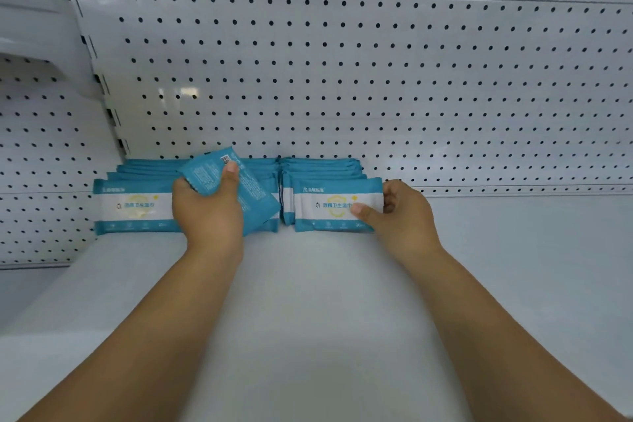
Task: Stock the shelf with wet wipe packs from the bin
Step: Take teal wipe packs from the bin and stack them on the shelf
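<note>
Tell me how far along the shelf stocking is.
Done: two rows of packs stand against the pegboard. In hand: left hand grips a tilted pack at the left row; right hand pinches the front pack of the right row. Left: the shelf is bare rightward; no bin in view.

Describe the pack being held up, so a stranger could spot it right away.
Below the white pegboard, find the left row of blue-and-white packs on the shelf. In front of it, the left grip holds one pack. It alone is tilted, showing a blue back with a barcode.
</note>
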The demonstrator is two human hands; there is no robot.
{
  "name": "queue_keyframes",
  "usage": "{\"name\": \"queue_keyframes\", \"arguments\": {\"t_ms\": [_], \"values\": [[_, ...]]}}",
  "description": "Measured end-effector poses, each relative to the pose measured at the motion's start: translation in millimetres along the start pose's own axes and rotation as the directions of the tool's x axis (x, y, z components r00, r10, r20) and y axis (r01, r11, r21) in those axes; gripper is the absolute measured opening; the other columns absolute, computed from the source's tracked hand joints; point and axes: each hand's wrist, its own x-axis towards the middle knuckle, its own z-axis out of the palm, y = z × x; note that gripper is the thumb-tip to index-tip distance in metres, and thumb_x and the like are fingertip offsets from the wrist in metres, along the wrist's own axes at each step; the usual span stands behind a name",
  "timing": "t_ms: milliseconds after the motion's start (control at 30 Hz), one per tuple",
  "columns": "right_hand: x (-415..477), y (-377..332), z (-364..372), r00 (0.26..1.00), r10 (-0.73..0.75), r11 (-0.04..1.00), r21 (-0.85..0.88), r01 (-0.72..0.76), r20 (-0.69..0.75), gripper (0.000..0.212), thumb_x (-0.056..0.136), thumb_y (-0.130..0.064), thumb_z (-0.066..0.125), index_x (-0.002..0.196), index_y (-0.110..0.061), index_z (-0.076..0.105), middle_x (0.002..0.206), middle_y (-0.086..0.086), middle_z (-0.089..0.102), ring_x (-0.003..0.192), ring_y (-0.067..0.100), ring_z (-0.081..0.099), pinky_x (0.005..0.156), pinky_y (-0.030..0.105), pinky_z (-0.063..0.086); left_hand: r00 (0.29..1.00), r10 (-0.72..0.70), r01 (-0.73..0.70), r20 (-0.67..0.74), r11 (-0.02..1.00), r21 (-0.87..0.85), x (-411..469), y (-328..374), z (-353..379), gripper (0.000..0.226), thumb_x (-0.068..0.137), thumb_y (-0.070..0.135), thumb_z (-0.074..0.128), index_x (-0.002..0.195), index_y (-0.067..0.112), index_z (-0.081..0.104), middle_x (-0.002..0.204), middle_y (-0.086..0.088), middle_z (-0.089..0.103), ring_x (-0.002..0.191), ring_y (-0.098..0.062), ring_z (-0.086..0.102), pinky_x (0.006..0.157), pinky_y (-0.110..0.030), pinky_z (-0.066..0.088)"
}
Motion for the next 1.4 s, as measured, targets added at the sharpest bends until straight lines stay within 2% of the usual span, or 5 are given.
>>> {"name": "queue_keyframes", "arguments": {"t_ms": [433, 733, 933, 1067, 1400], "values": [[-0.5, -1.1, 12.8, 0.999, -0.021, 0.998, -0.062, 0.019, -0.033, 0.039, 0.075, -0.03, 0.087, 0.096, -0.021, 0.055, 0.087, -0.008, 0.059, 0.067, 0.007, 0.05, 0.056, 0.01, 0.042, 0.998, -0.034, 0.035, 0.043, 0.999, -0.018, -1.8, 1.7, 2.5, 0.038, 0.087, 0.036, 0.077, 0.116, 0.021, 0.059, 0.107, 0.008, 0.066, 0.092, -0.006, 0.066, 0.066, -0.024, 0.053], [-6.1, -14.0, 4.2, 0.974, -0.055, 0.997, 0.044, 0.066, -0.218, 0.036, 0.082, -0.038, 0.08, 0.104, -0.023, 0.056, 0.1, -0.008, 0.061, 0.087, 0.006, 0.057, 0.067, 0.008, 0.041, 0.981, -0.103, 0.105, 0.164, 0.994, -0.006, -5.7, 4.4, 5.7, 0.023, 0.093, 0.037, 0.07, 0.108, 0.022, 0.063, 0.105, 0.004, 0.071, 0.096, -0.014, 0.07, 0.083, -0.042, 0.06], [-25.6, -43.5, -0.7, 0.991, -0.043, 0.912, 0.41, -0.013, 0.127, 0.049, 0.085, -0.054, 0.061, 0.094, -0.007, 0.069, 0.081, 0.001, 0.074, 0.075, 0.011, 0.068, 0.075, 0.028, 0.058, 0.875, -0.178, 0.268, 0.45, 0.953, -0.143, -15.8, 10.0, 10.4, 0.036, 0.09, 0.018, 0.071, 0.124, 0.009, 0.063, 0.116, -0.004, 0.073, 0.107, -0.019, 0.071, 0.084, -0.041, 0.061], [-27.9, -44.4, 3.1, 0.946, -0.072, 0.88, 0.467, -0.089, 0.317, 0.034, 0.086, -0.031, 0.072, 0.105, -0.003, 0.069, 0.094, 0.01, 0.077, 0.087, 0.02, 0.074, 0.081, 0.035, 0.061, 0.783, -0.189, 0.315, 0.593, 0.942, -0.115, -25.0, 10.6, 11.9, 0.039, 0.091, 0.016, 0.067, 0.128, 0.006, 0.06, 0.122, -0.012, 0.071, 0.111, -0.026, 0.069, 0.09, -0.046, 0.059], [-22.5, -45.9, -8.4, 0.992, -0.128, 0.825, 0.555, 0.111, -0.008, 0.003, 0.087, -0.016, 0.075, 0.089, -0.017, 0.076, 0.089, 0.002, 0.077, 0.084, 0.017, 0.07, 0.085, 0.037, 0.06, 0.661, -0.285, 0.262, 0.695, 0.955, 0.142, -31.3, 23.8, 8.2, 0.055, 0.089, 0.048, 0.059, 0.123, 0.004, 0.062, 0.11, -0.017, 0.074, 0.102, -0.028, 0.073, 0.086, -0.038, 0.06]]}}
